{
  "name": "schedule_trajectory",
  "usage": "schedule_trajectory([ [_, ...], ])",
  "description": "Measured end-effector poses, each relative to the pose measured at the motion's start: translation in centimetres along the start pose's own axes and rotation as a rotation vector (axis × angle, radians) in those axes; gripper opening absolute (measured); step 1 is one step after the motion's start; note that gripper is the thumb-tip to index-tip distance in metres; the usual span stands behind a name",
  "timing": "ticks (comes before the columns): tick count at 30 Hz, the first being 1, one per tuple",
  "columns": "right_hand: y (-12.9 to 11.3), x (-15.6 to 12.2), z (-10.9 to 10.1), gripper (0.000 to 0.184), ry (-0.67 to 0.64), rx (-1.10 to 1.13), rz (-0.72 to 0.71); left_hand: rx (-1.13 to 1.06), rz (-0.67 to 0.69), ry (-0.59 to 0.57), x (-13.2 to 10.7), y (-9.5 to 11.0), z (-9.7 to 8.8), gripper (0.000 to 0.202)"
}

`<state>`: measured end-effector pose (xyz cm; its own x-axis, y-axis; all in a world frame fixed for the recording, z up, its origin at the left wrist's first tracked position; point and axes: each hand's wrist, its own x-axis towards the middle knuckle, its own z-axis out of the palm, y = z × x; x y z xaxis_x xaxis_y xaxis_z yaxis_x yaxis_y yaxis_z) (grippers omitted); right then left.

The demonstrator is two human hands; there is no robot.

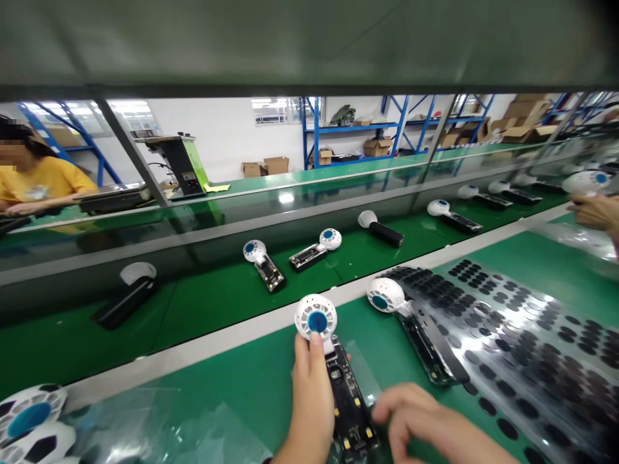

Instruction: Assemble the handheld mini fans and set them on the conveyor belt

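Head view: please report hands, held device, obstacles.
Left hand holds round-headed white device with black body. Right hand close by, contact unclear. Similar device lies right of it.

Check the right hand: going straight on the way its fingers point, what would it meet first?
Likely the lower part of the circuit board on the fan in the left hand; depth is unclear, so whether they touch is hard to judge.
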<state>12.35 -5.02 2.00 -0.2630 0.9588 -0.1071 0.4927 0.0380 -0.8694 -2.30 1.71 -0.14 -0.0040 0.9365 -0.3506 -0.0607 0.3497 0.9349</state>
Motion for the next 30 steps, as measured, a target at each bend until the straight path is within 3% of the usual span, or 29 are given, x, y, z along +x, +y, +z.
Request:
schedule_trajectory([
  [3,-2.4,3.0,-0.9,0.012,0.056,0.032,0.118,0.093,0.051,0.033,-0.1,0.1,-0.2,0.048],
  [8,-3.8,6.3,-0.3,0.016,0.044,-0.016,0.071,0.086,0.058,0.032,-0.1,0.3,-0.2,0.047],
  [18,-3.8,6.6,-0.1,0.019,-0.015,-0.086,0.088,0.060,0.014,0.193,-0.3,0.6,0.7,0.045],
  [30,-3.9,6.7,0.4,0.020,0.018,-0.181,0.080,0.083,0.023,0.144,-0.3,0.4,0.5,0.055],
])
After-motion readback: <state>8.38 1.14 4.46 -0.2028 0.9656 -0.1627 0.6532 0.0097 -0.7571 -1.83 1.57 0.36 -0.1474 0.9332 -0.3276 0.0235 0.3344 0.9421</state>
